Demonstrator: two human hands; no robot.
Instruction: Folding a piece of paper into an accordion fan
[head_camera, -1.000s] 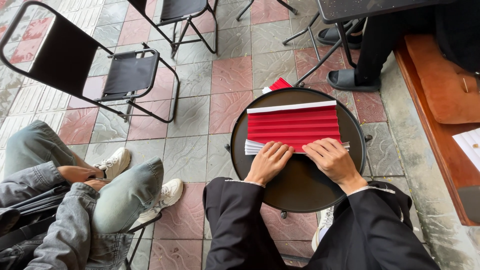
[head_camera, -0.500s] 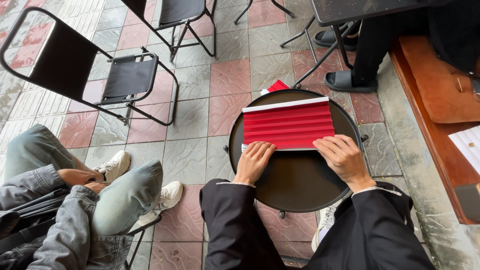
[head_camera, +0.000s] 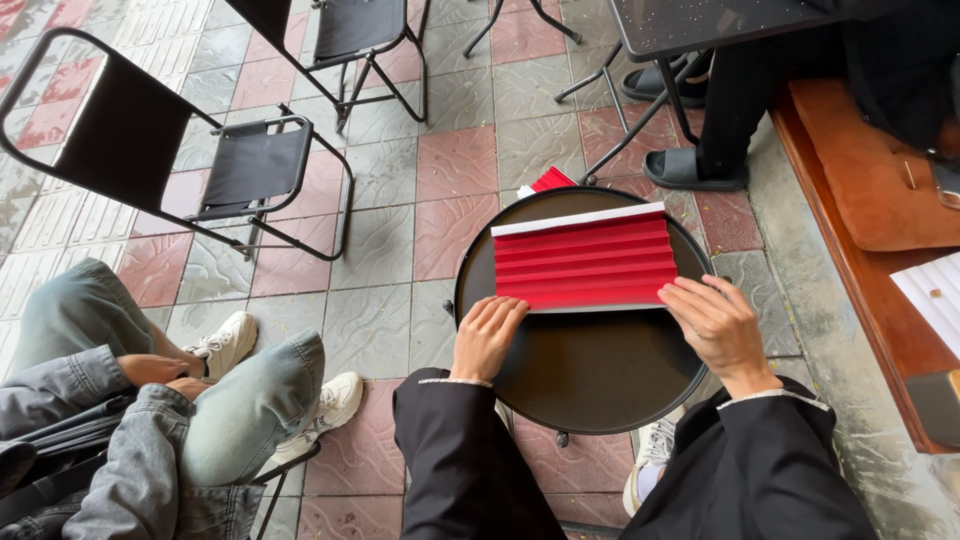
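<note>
A red sheet of paper (head_camera: 585, 262), pleated into accordion folds with white edges, lies on a small round black table (head_camera: 590, 370). My left hand (head_camera: 486, 336) rests flat at the paper's near left corner, fingertips touching its edge. My right hand (head_camera: 718, 322) presses the near right corner with fingers spread. Both arms wear black sleeves. Neither hand closes around anything.
More red paper (head_camera: 549, 180) pokes out behind the table's far rim. A person in jeans and white sneakers (head_camera: 232, 342) sits at my left. Black folding chairs (head_camera: 240, 160) stand on the tiled floor. Another table, a person's sandalled foot (head_camera: 685, 168) and a wooden bench (head_camera: 880, 180) are at right.
Both hands slid outward along the paper's near edge, from the middle to its corners. The loose white folds at the near edge have been pressed flat under the red pleats.
</note>
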